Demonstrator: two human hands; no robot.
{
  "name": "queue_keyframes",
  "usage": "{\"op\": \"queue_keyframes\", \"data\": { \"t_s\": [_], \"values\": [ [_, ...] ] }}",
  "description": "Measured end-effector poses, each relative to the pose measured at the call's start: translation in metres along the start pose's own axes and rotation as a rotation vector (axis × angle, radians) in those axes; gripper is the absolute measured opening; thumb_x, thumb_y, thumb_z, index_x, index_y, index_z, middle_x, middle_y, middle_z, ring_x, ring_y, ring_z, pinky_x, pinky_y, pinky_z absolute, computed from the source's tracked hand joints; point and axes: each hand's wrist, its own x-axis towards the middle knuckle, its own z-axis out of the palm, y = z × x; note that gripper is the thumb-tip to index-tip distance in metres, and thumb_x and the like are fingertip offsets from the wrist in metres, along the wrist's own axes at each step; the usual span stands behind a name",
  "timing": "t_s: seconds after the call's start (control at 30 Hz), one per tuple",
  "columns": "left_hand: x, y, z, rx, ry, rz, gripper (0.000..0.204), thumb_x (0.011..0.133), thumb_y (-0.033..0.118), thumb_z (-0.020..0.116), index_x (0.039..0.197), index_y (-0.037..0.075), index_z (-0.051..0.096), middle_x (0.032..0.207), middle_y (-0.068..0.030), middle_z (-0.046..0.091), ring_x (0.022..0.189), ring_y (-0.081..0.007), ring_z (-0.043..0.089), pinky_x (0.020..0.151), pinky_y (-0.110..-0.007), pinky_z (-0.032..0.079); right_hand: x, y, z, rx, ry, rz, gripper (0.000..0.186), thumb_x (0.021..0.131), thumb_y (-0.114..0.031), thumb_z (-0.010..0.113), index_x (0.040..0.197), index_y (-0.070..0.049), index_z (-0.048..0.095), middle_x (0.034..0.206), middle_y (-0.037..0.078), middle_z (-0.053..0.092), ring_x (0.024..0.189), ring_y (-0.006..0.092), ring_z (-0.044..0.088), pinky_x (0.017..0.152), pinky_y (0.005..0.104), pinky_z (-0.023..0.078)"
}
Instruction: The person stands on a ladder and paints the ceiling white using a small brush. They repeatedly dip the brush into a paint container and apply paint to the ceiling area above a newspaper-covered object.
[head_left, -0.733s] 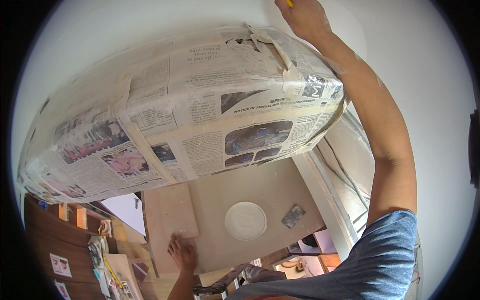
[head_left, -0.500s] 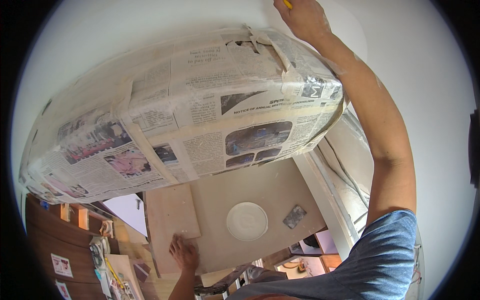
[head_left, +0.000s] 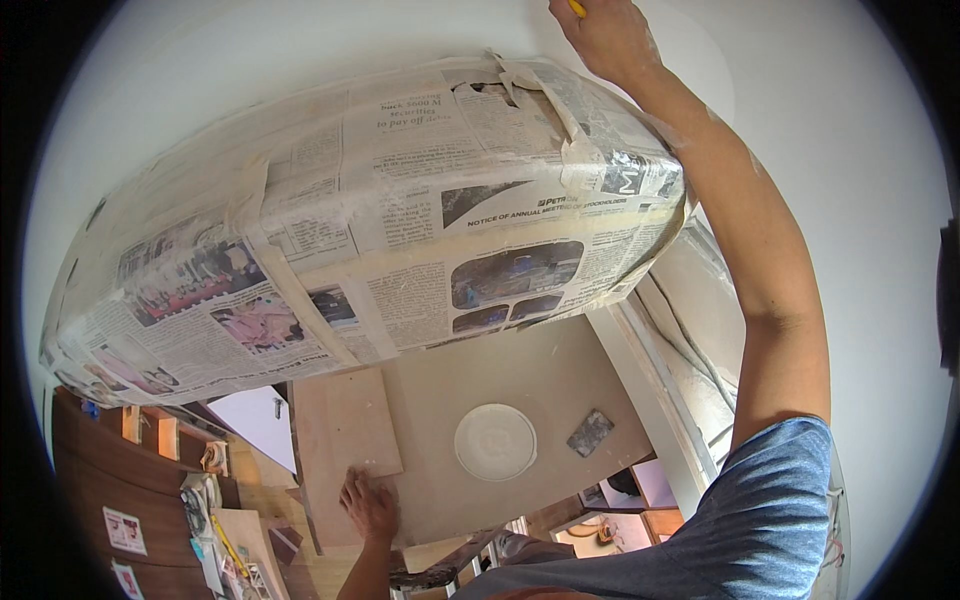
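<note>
Small yellow tool [head_left: 577, 8]: my right fingers [head_left: 563, 16] grip it, left fingers [head_left: 354, 487] lie loose; arm [head_left: 765, 225] rubbing could rip grey newspaper [head_left: 400, 205].

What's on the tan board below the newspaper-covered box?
On the tan board: a round white item, a speckled grey block and, left, a panel with the left hand at its near edge. The newspaper-covered box hides the board's far end.

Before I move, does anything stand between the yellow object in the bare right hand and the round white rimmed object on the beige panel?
Yes: the bulky newspaper-wrapped shape lies across the straight line in this view, below the bare right hand and above the round white rimmed object. Depth is unclear.
</note>
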Motion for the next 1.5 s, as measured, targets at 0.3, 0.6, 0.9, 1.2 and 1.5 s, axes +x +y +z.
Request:
{"op": "queue_keyframes", "data": {
  "t_s": [0.3,0.6,0.9,1.2,1.5],
  "values": [
    [0.0011,0.0007,-0.0015,0.014,-0.015,-0.009,0.061,0.094,0.023,0.066,0.15,0.003,0.054,0.161,-0.0237,0.048,0.144,-0.0467,0.046,0.122,-0.059,0.033,-0.0004,-0.0013,-0.0019,0.018,0.007,-0.011,0.041,0.107,-0.027,0.058,0.136,-0.003,0.073,0.124,0.029,0.075,0.114,0.0475,0.072,0.103,0.0509,0.058],
    [0.0003,-0.0037,0.0035,-0.024,0.014,0.003,0.065,0.09,0.024,0.068,0.151,0.005,0.055,0.161,-0.0223,0.049,0.144,-0.0469,0.045,0.122,-0.058,0.034,-0.0011,-0.0024,-0.0053,0.032,0.004,0.033,0.041,0.106,-0.028,0.058,0.135,-0.002,0.074,0.124,0.029,0.075,0.114,0.0471,0.073,0.102,0.0504,0.059],
    [0.0001,-0.0039,0.0045,-0.019,0.008,-0.003,0.063,0.093,0.025,0.067,0.151,0.006,0.055,0.161,-0.023,0.049,0.144,-0.0471,0.045,0.122,-0.059,0.034,-0.0012,0.0028,-0.0027,0.038,0.038,0.043,0.041,0.106,-0.028,0.058,0.133,-0.002,0.075,0.124,0.029,0.075,0.113,0.0474,0.073,0.102,0.0509,0.059],
    [0.001,-0.0019,0.0027,-0.008,-0.007,-0.018,0.063,0.093,0.026,0.066,0.152,0.006,0.055,0.162,-0.0234,0.049,0.145,-0.047,0.045,0.123,-0.059,0.033,-0.0009,0.0059,-0.0022,0.023,0.016,0.064,0.042,0.106,-0.03,0.058,0.132,-0.001,0.075,0.125,0.029,0.075,0.116,0.047,0.072,0.104,0.0514,0.058],
    [0.0,0.0001,0.0007,-0.001,0.007,0.004,0.061,0.092,0.024,0.068,0.149,0.004,0.054,0.161,-0.0227,0.049,0.146,-0.0462,0.045,0.122,-0.059,0.033,-0.0016,0.004,-0.0073,0.032,0.012,0.077,0.043,0.107,-0.031,0.057,0.132,-0.001,0.075,0.127,0.029,0.074,0.119,0.0476,0.071,0.106,0.0508,0.057]
  ]
}}
